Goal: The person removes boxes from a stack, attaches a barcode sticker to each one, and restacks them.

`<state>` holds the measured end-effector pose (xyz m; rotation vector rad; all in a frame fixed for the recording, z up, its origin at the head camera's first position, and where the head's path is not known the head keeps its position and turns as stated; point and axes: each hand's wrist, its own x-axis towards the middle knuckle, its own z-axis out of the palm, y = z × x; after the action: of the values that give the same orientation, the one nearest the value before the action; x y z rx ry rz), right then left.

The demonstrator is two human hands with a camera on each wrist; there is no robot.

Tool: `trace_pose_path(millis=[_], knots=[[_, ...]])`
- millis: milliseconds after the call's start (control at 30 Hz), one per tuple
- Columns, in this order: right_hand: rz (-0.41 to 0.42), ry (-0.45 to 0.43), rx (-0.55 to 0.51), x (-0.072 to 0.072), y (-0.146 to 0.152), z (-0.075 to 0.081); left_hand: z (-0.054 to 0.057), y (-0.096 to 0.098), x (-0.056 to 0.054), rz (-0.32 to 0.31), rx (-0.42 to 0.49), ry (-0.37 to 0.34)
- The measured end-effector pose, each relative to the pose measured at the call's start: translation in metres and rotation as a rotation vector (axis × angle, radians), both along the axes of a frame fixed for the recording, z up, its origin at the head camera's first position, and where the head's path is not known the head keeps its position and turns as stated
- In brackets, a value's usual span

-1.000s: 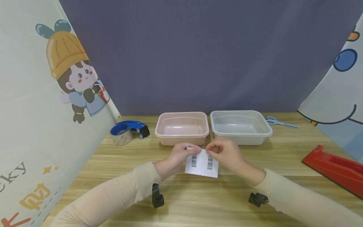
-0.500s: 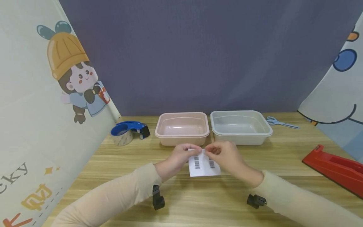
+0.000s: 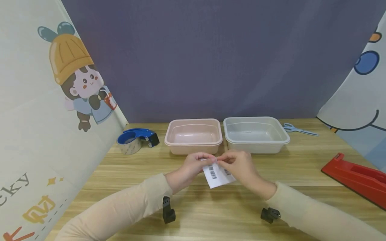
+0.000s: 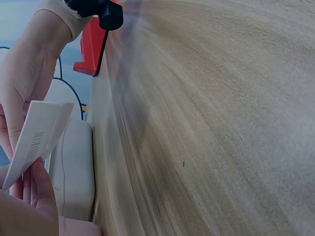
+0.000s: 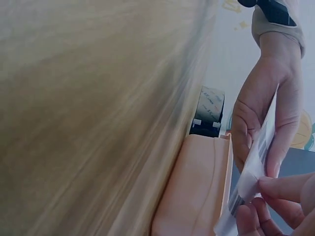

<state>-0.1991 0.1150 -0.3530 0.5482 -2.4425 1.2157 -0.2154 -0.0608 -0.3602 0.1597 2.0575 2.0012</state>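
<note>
A small white barcode label sheet [image 3: 219, 179] with two printed barcodes hangs tilted between the two hands, above the wooden table. My left hand [image 3: 191, 164] pinches its upper edge, thumb in front. At the top edge too, my right hand [image 3: 241, 164] pinches with thumb and forefinger, its fingertips close beside the left thumb tip. The right fingers cover part of the right-hand barcode. In the left wrist view the sheet [image 4: 42, 132] stands bent, one strip angled away. The right wrist view shows the sheet [image 5: 256, 157] edge-on between the hands.
Behind the hands stand a pink bin [image 3: 194, 149] and a white bin [image 3: 256, 148], side by side. A blue tape dispenser [image 3: 144, 133] with a roll sits at left, blue scissors [image 3: 300, 130] at back right. A red tape dispenser [image 3: 356, 177] lies at right.
The sheet has turned, its lower edge swinging to the right and its right side rising. My right hand has shifted slightly left, closer to the left thumb; the left hand has barely moved.
</note>
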Motion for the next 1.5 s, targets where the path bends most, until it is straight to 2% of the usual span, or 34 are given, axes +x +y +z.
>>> trace_pose_path(millis=[233,400,667,867,1067,1333,1500], knots=[[0.008,0.005,0.005,0.0,0.0,-0.006,-0.001,-0.001,0.0,-0.023,0.009,-0.023],[0.057,-0.008,0.002,0.001,0.0,-0.009,-0.003,-0.002,-0.002,-0.049,0.006,-0.042],[0.117,0.025,0.019,0.005,0.001,-0.011,-0.007,-0.008,-0.004,-0.119,0.002,-0.079],[0.149,0.051,0.028,0.007,0.002,-0.013,-0.007,-0.01,-0.007,-0.161,-0.048,-0.095],[0.177,0.095,0.028,0.009,0.002,-0.014,-0.006,-0.012,-0.008,-0.173,-0.093,-0.109],[0.202,0.032,0.048,0.013,0.004,-0.013,-0.01,-0.017,-0.011,-0.181,-0.089,-0.117],[0.226,-0.018,0.034,0.015,0.006,-0.011,-0.012,-0.017,-0.013,-0.174,-0.144,-0.074]])
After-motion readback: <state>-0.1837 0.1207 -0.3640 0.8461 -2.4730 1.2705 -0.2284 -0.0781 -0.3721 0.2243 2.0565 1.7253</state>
